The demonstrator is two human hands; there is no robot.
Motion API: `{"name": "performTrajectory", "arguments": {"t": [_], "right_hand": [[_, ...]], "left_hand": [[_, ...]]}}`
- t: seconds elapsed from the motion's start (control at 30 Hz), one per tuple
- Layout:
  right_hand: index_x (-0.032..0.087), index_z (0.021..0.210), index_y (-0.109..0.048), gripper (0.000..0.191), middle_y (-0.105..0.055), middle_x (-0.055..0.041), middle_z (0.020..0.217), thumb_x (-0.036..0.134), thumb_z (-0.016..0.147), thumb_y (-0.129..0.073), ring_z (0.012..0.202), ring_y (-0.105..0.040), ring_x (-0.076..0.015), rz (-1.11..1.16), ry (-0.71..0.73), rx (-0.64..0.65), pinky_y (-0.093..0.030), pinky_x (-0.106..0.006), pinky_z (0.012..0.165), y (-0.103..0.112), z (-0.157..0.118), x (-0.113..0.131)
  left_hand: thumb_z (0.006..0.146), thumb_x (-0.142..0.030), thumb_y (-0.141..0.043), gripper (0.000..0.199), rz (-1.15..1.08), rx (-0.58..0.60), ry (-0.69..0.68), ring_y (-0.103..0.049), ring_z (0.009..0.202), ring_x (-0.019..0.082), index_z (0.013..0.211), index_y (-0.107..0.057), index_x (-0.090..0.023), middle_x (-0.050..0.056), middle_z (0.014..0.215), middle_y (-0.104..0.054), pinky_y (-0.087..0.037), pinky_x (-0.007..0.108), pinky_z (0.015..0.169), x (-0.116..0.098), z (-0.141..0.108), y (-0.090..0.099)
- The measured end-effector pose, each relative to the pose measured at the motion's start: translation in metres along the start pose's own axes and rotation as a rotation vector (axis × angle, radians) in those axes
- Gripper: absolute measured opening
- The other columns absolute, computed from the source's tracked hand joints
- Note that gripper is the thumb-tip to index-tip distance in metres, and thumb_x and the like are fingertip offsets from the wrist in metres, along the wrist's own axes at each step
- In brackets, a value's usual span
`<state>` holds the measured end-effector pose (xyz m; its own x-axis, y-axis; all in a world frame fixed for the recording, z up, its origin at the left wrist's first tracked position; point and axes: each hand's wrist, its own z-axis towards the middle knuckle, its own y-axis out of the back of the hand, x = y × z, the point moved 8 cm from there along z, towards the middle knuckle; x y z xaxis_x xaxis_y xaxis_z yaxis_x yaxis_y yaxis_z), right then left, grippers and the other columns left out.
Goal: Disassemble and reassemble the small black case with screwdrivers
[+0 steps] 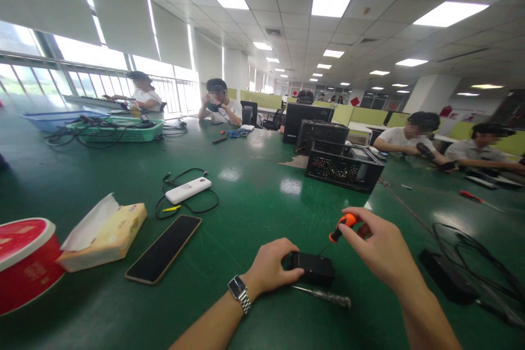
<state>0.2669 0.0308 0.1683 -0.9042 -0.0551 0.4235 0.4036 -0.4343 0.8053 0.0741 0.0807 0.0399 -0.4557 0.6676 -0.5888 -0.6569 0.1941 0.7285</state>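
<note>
My left hand (274, 268), with a watch on its wrist, grips the left end of a small black box (313, 268) on the green table. Between the thumb and fingers of my right hand (375, 243) is an orange-and-black screwdriver (343, 226). Its thin shaft slants down to the far top edge of the box; whether the tip sits in a screw is too small to tell. Just in front of the box lies a second screwdriver (328, 296) with a clear, dark-looking handle, touched by neither hand.
Left of my hands lie a phone (164, 250), a tissue pack (109, 232), a red tub (28, 262) and a white power bank (188, 190) with a cable. A black adapter (447, 276) with cords is at right. Computer cases (344, 167) stand ahead; several people sit around the table.
</note>
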Motion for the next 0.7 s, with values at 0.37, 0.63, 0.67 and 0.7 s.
{"name": "performTrajectory", "arguments": {"t": [0.37,0.63,0.67,0.7], "right_hand": [[0.024,0.103,-0.066,0.030,-0.069,-0.0003,0.074,0.041,0.081,-0.057,0.057,-0.059,-0.0163,0.109,0.042,0.133,-0.044,-0.028,0.056,-0.012,-0.004,0.014],[0.024,0.102,-0.067,0.029,-0.068,0.0011,0.072,0.043,0.081,-0.057,0.056,-0.058,-0.0157,0.118,0.023,0.098,-0.043,-0.028,0.055,-0.006,-0.004,0.011],[0.024,0.102,-0.066,0.029,-0.068,0.0011,0.073,0.042,0.081,-0.057,0.057,-0.058,-0.0157,0.117,0.024,0.109,-0.043,-0.028,0.055,-0.008,-0.004,0.011],[0.024,0.102,-0.066,0.029,-0.068,0.0010,0.074,0.042,0.081,-0.057,0.057,-0.058,-0.0156,0.117,0.024,0.122,-0.043,-0.028,0.056,-0.010,-0.004,0.010]], "left_hand": [[0.075,-0.037,-0.071,0.032,0.007,-0.005,-0.010,-0.061,0.089,0.020,0.103,-0.066,-0.021,0.003,0.098,-0.066,-0.048,0.027,0.079,0.001,-0.001,-0.002],[0.076,-0.037,-0.071,0.032,0.001,-0.006,-0.014,-0.061,0.088,0.020,0.104,-0.065,-0.021,0.003,0.097,-0.066,-0.047,0.027,0.078,0.002,-0.001,-0.002],[0.076,-0.037,-0.071,0.032,0.001,-0.004,-0.014,-0.061,0.088,0.019,0.103,-0.065,-0.021,0.002,0.097,-0.066,-0.047,0.027,0.078,0.002,-0.001,-0.003],[0.076,-0.037,-0.071,0.032,0.000,-0.003,-0.015,-0.061,0.088,0.019,0.103,-0.065,-0.021,0.002,0.097,-0.066,-0.047,0.027,0.078,0.002,-0.001,-0.003]]}}
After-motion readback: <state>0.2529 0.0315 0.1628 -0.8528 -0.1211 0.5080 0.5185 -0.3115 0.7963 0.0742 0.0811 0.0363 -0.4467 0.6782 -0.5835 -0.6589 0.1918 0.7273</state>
